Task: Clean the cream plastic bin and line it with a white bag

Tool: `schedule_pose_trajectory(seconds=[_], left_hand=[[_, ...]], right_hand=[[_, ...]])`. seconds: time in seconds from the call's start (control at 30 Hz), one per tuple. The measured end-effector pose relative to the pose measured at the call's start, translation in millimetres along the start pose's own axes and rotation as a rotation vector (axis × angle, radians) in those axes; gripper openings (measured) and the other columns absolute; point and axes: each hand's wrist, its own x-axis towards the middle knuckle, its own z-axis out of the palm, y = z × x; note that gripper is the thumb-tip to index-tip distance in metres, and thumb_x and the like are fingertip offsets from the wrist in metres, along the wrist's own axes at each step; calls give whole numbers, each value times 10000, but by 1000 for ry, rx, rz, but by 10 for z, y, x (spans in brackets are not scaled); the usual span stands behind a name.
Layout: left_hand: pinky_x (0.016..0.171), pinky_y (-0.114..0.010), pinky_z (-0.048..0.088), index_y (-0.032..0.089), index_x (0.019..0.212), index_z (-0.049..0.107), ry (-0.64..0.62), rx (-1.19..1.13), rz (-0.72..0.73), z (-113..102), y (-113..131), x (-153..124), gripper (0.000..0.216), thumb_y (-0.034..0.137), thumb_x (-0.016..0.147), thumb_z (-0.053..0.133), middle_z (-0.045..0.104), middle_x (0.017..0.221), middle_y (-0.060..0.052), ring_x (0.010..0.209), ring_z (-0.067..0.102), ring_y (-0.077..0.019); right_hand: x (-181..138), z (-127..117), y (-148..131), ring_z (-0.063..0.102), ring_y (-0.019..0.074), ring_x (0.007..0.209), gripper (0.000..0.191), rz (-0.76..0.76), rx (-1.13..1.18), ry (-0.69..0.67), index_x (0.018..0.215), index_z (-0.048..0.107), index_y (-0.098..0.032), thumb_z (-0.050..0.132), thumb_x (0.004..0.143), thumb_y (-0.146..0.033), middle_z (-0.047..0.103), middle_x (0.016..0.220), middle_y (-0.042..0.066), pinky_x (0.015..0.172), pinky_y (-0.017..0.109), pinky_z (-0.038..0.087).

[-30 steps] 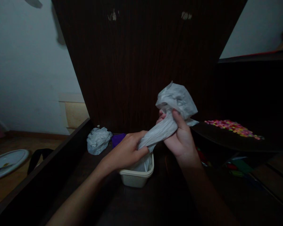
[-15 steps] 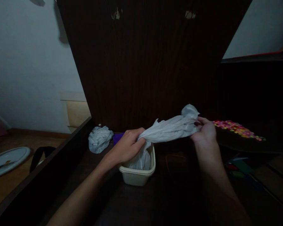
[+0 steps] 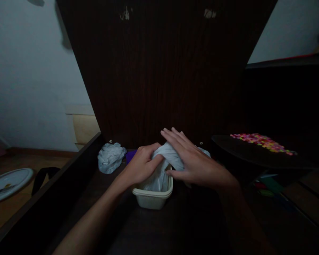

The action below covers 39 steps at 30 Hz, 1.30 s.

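Observation:
A white plastic bag is bunched and twisted above a small cream plastic basket, its lower part down inside. My left hand is closed round the bag just over the basket's rim, thumb on the near side. Against the bag's right side lies my right hand, palm toward it, with the fingers stretched up and left and the thumb held apart below. A loose end of the bag shows behind my right hand.
A crumpled pale plastic bag and a purple item lie left of the basket. At right, colourful small pieces cover part of a dark shelf. A tall dark wooden panel stands behind; a dark ledge runs along the left.
My right hand has moved left along the bag from its far end, its fingers now straightened against it. The stretched bag has folded shorter. My left hand keeps its grip over the basket.

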Motion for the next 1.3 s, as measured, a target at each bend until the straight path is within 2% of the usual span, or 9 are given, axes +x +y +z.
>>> schedule_pose_trajectory(seconds=[0.1,0.27,0.37,0.47,0.57,0.73,0.9,1.07,1.3], left_hand=[[647,-251,406,159,784,612,-16,3,10,-19,1,-7,181,234,897,492,617,729,13,683,569,-146],[692,-260,432,167,928,622,-4,-13,10,-3,9,-18,100,191,857,557,646,822,9,742,587,-152],[820,-293,482,186,1173,535,49,-70,3,49,12,-37,417,237,798,709,665,1064,-32,937,630,-190],[884,-320,490,200,1272,456,85,-89,-19,101,3,-48,649,284,737,813,634,1181,-67,1058,623,-221],[785,-286,491,196,1296,428,80,-117,-14,117,-6,-47,600,168,775,724,665,1061,-42,924,647,-192],[716,-256,457,180,1215,501,38,-119,16,76,34,-60,465,33,774,494,678,936,-13,807,632,-163],[704,-253,436,177,1232,567,17,-23,-15,38,96,-62,482,80,762,525,702,928,-5,776,638,-166],[595,-240,348,154,805,637,-43,161,-39,61,114,-35,63,204,824,604,628,692,14,610,564,-136],[603,-239,339,158,774,637,-119,179,16,63,103,-38,302,353,976,526,616,686,7,614,551,-131]], right_hand=[[52,177,144,417,287,1442,865,34,-32,-24,1601,198,-221,617,849,-134,440,1570,119,1242,564,233],[95,170,182,604,275,1096,470,81,-121,21,1280,611,-149,542,833,-24,672,1143,115,1014,472,485],[140,128,86,575,268,943,338,93,-157,52,1056,670,-151,532,795,14,624,961,95,796,401,520],[181,136,-4,553,274,991,327,90,-171,164,983,647,-151,531,749,46,594,1034,117,782,385,510],[199,169,-54,535,281,1120,366,15,-160,220,1017,613,-155,499,751,68,585,1185,144,889,398,506],[204,177,-68,548,266,944,338,11,-227,162,1003,587,-141,488,743,51,604,1015,116,800,386,491],[182,154,-15,544,238,875,338,53,-262,61,989,577,-147,480,733,51,620,951,81,795,367,430],[163,142,47,527,236,845,226,38,-311,34,943,589,-170,533,795,-8,658,901,63,762,373,356],[157,134,180,541,219,793,111,76,-305,97,887,638,-168,577,879,-75,685,831,57,724,356,315]])
